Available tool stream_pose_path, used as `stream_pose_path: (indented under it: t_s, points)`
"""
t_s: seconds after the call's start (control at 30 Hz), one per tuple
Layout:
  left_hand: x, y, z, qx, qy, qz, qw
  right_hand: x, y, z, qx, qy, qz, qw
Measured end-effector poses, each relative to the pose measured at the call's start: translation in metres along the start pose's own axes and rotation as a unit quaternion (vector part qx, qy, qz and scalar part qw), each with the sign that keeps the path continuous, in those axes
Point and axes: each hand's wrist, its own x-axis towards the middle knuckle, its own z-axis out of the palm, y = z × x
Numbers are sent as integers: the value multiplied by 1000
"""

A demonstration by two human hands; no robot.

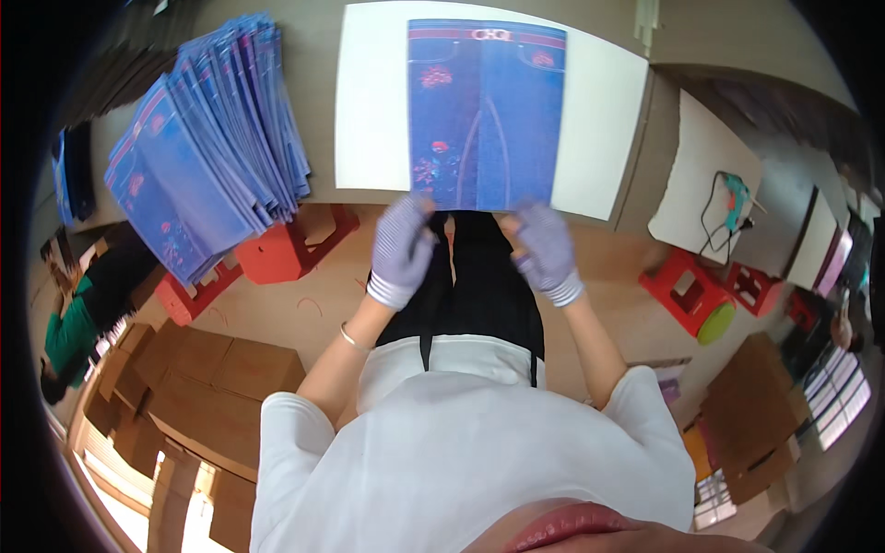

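A flat blue denim-look garment piece [479,111], with a pink-trimmed waistband and printed flowers, lies on a white board [604,129] on the table before me. Its lower edge reaches the table's near edge. Purple-and-white striped gloves with bare fingertips cover both hands. At the piece's near left corner is my left hand [403,247], its fingers curled around the edge. My right hand [546,247] is at the near right corner, fingers likewise bent in at the edge. The fingertips are slightly blurred and partly hidden.
To the left, a fanned stack of similar blue pieces [217,129] overhangs the table edge above red stools [281,249]. At right are a hot glue gun [736,201] with its cord on a pale sheet [687,217], and another red stool [684,293]. Cardboard boxes [217,396] stand behind; a green-sleeved person [72,323] is at far left.
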Motion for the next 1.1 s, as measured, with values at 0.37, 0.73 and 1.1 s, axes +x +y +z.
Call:
stream_pose_path:
  t_s: [0.37,0.73,1.1]
  points:
    - [17,-39,-14,-172,164,-317,918,11,15,-1,-99,121,79,984]
    - [-64,-131,-340,314,398,-261,821,10,92,-37,-334,124,351,866]
    - [47,-27,-15,289,-69,35,954,24,59,-48,-284,239,277,886]
